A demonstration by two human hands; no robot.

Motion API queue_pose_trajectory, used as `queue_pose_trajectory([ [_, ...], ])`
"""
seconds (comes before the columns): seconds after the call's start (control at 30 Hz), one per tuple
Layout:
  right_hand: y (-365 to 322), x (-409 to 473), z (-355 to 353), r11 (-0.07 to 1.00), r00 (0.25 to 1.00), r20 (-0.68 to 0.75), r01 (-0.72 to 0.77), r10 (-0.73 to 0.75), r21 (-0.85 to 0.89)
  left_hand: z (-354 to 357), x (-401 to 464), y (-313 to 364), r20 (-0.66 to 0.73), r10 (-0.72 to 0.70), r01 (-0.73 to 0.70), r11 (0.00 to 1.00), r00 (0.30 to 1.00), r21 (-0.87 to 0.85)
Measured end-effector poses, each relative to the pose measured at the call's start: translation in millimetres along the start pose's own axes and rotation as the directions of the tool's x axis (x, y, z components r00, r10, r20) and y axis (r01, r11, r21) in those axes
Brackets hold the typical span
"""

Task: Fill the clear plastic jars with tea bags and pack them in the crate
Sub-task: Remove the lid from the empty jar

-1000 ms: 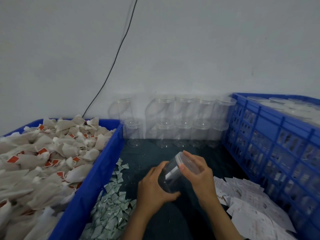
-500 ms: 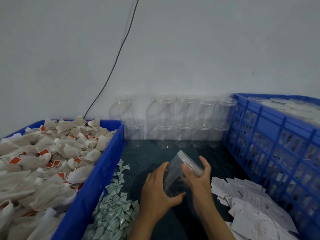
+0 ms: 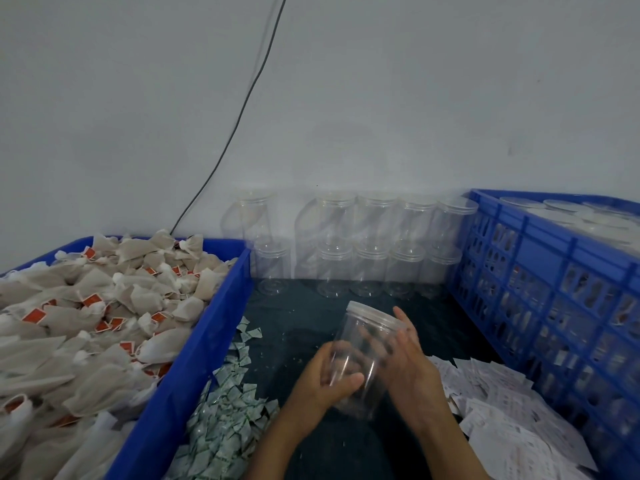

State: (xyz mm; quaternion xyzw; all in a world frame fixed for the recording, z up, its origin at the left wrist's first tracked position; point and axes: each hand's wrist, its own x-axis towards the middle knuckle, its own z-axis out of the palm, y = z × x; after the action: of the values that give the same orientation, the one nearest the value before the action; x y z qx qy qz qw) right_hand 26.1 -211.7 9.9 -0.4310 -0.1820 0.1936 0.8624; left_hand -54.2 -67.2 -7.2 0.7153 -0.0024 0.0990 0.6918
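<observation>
A blue bin at the left holds tea bags. The left hand curls round the lower part of a clear jar, thumb across its front. The jar is held above the dark table, lid end tilted up and away. The right hand lies open, fingers straight against its right side. A blue crate stands at the right.

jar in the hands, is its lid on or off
On. The clear lid caps the jar, which tilts between the left hand and right hand. The jar looks empty.
</observation>
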Motion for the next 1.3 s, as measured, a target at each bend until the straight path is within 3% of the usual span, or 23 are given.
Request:
queue_pose_trajectory([
  [0.07, 0.4, 1.7, 1.8, 0.995, 0.997, -0.063, 0.035, -0.041, -0.092, -1.4, -0.6, -1.8, -0.086, 0.08, -0.056, 0.966, 0.993, 0.252],
  [0.13, 2.2, 1.6, 4.7, 0.986, 0.991, -0.116, 0.044, -0.063, -0.162, -3.5, -2.1, -2.8, -0.111, 0.172, -0.092, 0.854, 0.979, 0.512],
  [0.2, 2.9, 0.8, 5.6, 0.985, 0.987, -0.141, 0.046, -0.071, -0.168, -5.0, -2.8, -2.4, -0.102, 0.207, -0.111, 0.806, 0.973, 0.581],
  [0.23, 2.1, 0.3, 4.9, 0.988, 0.987, -0.145, 0.042, -0.064, -0.15, -5.9, -3.0, -1.3, -0.086, 0.172, -0.102, 0.846, 0.981, 0.524],
  [0.33, -3.2, -2.0, 2.7, 0.997, 0.992, -0.124, 0.02, -0.029, -0.078, -7.1, -2.8, 3.8, 0.06, -0.02, 0.013, 0.993, 0.998, 0.115],
  [0.4, -7.0, -4.0, 2.4, 0.999, 0.998, -0.07, -0.011, 0.008, -0.049, -7.4, -3.2, 7.6, 0.188, -0.087, 0.101, 0.993, 0.978, -0.065],
  [0.53, -12.5, -6.5, 3.8, 0.998, 0.998, -0.022, -0.065, 0.065, -0.002, -16.2, -1.0, 7.4, 0.421, -0.122, 0.241, 0.94, 0.899, -0.242],
  [0.6, -11.3, -4.0, 2.4, 0.997, 0.996, -0.034, -0.079, 0.078, -0.024, -14.8, 1.5, 6.4, 0.406, -0.132, 0.249, 0.936, 0.904, -0.249],
  [0.73, -1.6, -1.1, 12.5, 0.994, 0.995, -0.072, -0.069, 0.063, -0.087, -3.3, 5.6, -0.3, 0.126, -0.114, 0.137, 0.97, 0.986, -0.199],
  [0.83, 2.9, -1.6, 14.2, 0.985, 0.987, -0.153, 0.024, -0.051, -0.173, -4.7, 1.9, -7.1, -0.024, -0.019, 0.021, 0.997, 1.0, 0.079],
  [0.93, 3.2, -2.9, 12.0, 0.974, 0.972, -0.21, 0.054, -0.102, -0.221, -5.3, 1.2, -9.6, -0.056, 0.061, -0.042, 0.954, 0.997, 0.296],
  [1.1, 1.9, 0.2, 8.4, 0.988, 0.971, -0.228, 0.039, -0.073, -0.147, -8.1, 1.8, -7.8, 0.017, 0.03, -0.033, 0.986, 0.999, 0.165],
  [1.3, -3.7, -2.9, 5.3, 0.996, 0.991, -0.13, 0.02, -0.031, -0.09, -12.9, 1.2, -3.1, 0.189, -0.067, 0.082, 0.994, 0.98, -0.071],
])
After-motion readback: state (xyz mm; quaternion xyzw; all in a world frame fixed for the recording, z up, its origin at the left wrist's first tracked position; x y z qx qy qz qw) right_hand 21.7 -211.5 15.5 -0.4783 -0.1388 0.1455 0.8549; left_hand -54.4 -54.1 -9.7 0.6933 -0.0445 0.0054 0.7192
